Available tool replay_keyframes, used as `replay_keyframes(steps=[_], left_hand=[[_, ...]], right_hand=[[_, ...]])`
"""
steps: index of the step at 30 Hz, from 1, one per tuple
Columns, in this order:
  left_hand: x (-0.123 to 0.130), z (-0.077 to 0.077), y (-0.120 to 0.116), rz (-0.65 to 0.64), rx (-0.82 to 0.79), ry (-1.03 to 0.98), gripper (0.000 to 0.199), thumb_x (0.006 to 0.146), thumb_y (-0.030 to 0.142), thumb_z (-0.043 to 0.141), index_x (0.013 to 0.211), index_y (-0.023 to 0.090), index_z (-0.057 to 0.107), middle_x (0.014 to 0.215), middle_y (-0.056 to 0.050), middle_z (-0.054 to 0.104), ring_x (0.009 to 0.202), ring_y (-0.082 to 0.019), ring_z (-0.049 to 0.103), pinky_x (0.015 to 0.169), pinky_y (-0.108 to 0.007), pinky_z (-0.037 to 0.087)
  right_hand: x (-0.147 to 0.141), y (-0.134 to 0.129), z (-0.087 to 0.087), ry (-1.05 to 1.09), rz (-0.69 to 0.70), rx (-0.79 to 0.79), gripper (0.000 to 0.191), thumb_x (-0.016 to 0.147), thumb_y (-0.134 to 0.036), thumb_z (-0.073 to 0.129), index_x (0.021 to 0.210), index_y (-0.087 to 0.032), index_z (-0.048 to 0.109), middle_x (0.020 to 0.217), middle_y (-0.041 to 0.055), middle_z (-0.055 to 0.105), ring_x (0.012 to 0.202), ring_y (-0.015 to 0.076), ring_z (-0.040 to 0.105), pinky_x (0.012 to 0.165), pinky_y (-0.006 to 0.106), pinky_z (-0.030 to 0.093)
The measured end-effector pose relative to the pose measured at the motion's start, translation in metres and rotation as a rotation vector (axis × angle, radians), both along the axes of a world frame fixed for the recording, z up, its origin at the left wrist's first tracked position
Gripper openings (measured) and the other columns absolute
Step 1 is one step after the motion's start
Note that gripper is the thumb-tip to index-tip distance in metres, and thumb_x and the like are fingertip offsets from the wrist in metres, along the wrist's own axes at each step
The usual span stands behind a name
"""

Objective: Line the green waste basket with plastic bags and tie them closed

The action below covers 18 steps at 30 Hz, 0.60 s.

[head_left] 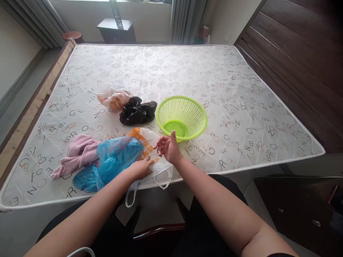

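Observation:
A white plastic bag with orange print [150, 142] lies near the mattress's front edge, its handles hanging over. My left hand [142, 167] rests on this bag, palm down with the fingers spread. Just above the bag's right side is my right hand [168, 148], open, thumb up and fingers loosely bent, holding nothing. A blue plastic bag [115, 157] touches the white bag on the left, with a pink towel [79, 153] beyond it. Behind the right hand stands a green basket [182, 117] with nothing in it. A crumpled black bag [138, 111] sits left of the basket.
An orange and white bag [114, 97] lies behind the black one. All of it is on a patterned mattress [241, 107]. Farther off are a nightstand [116, 30] with a glass vase and a round stool [71, 35]. A chair edge [160, 228] shows below.

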<state>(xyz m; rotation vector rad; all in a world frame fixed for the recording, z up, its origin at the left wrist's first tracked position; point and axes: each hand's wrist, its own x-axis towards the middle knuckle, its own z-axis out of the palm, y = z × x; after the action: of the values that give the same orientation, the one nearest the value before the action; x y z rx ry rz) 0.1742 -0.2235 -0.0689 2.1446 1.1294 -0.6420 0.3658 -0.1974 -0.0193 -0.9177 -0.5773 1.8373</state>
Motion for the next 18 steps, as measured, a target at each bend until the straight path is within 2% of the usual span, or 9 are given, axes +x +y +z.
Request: replay_keyframes(steps=[4, 7, 10, 13, 18], left_hand=[[0.0, -0.001, -0.001, 0.0, -0.004, 0.0, 0.058, 0.095, 0.04, 0.057, 0.151, 0.024, 0.05, 0.161, -0.018, 0.04, 0.128, -0.037, 0.063, 0.104, -0.05, 0.052], [-0.001, -0.001, 0.0, 0.002, -0.008, -0.004, 0.058, 0.095, 0.04, 0.057, 0.151, 0.025, 0.049, 0.162, -0.017, 0.04, 0.128, -0.035, 0.063, 0.106, -0.048, 0.051], [-0.002, -0.001, 0.002, 0.011, -0.01, -0.022, 0.056, 0.095, 0.039, 0.057, 0.15, 0.026, 0.05, 0.162, -0.015, 0.041, 0.13, -0.033, 0.061, 0.108, -0.045, 0.049], [-0.001, 0.0, 0.002, 0.01, -0.019, -0.023, 0.055, 0.095, 0.039, 0.058, 0.148, 0.025, 0.051, 0.161, -0.016, 0.041, 0.131, -0.033, 0.061, 0.109, -0.046, 0.049], [0.001, 0.004, 0.001, 0.015, -0.014, -0.008, 0.054, 0.094, 0.037, 0.06, 0.146, 0.026, 0.051, 0.161, -0.016, 0.041, 0.126, -0.034, 0.063, 0.104, -0.048, 0.052]], right_hand=[[0.006, 0.004, 0.007, 0.05, -0.069, -0.095, 0.084, 0.084, -0.094, 0.014, 0.072, -0.021, 0.055, 0.066, 0.006, 0.068, 0.04, 0.0133, 0.052, 0.039, 0.026, 0.04], [0.007, 0.004, 0.009, 0.03, -0.058, -0.129, 0.083, 0.085, -0.093, 0.013, 0.074, -0.022, 0.054, 0.069, 0.007, 0.069, 0.043, 0.0141, 0.051, 0.041, 0.027, 0.041], [0.006, 0.003, 0.006, -0.009, -0.014, -0.114, 0.076, 0.089, -0.086, 0.014, 0.077, -0.022, 0.054, 0.072, 0.0073, 0.07, 0.046, 0.0147, 0.051, 0.044, 0.027, 0.042], [0.001, -0.001, 0.002, -0.013, -0.027, -0.084, 0.068, 0.093, -0.077, 0.016, 0.081, -0.022, 0.055, 0.075, 0.0068, 0.07, 0.048, 0.0147, 0.052, 0.046, 0.027, 0.043], [-0.01, -0.009, -0.001, -0.031, -0.035, -0.078, 0.071, 0.093, -0.075, 0.014, 0.087, -0.021, 0.059, 0.08, 0.0085, 0.071, 0.051, 0.0155, 0.055, 0.046, 0.026, 0.042]])
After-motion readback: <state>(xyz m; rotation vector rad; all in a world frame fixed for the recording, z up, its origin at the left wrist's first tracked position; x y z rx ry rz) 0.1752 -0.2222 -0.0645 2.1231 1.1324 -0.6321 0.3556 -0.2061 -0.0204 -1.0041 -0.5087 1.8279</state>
